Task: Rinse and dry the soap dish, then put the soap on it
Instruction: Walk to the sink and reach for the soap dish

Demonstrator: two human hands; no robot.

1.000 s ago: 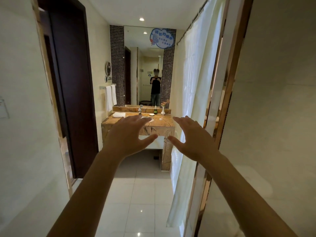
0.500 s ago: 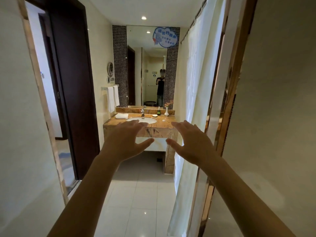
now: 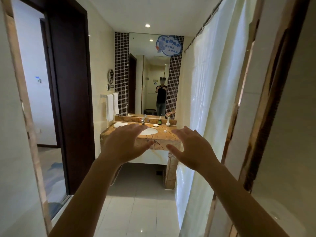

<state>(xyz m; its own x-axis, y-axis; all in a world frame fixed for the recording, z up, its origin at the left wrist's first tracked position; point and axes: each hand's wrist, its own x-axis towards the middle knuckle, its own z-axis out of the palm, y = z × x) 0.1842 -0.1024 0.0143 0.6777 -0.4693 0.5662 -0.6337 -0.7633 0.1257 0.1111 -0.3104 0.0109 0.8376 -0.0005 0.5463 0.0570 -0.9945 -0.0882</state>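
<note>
Head view: a narrow bathroom is seen, with both bare arms stretched forward at chest height. The left hand (image 3: 127, 142) and the right hand (image 3: 191, 147) are held palm-down, their fingers (image 3: 136, 130) spread wide and closed on nothing.

At the far end, a marble vanity surface (image 3: 159, 136) is set under a mirror (image 3: 149, 74), with a white basin (image 3: 149, 131) and a tap (image 3: 143, 120) behind it. A small white item, taken to be the soap dish (image 3: 155, 125), is seen on the surface behind and just to the right of the basin, beside a dark green bottle (image 3: 159, 120) and a white vase (image 3: 168, 121). A second small white round item (image 3: 165, 131) lies nearer the front edge; whether it is the soap cannot be told at this range. A folded towel (image 3: 119, 124) rests at the left end, and further towels hang from a wall rail.

The dish is well apart from both hands, straight ahead and beyond them, in line with the gap between them and slightly closer to the right hand's side. Its long axis cannot be made out. The task is judged not yet begun: the floor must be crossed before any reach is possible, and the right hand appears the better placed for the pick-up, with the tap left to the other.
</note>
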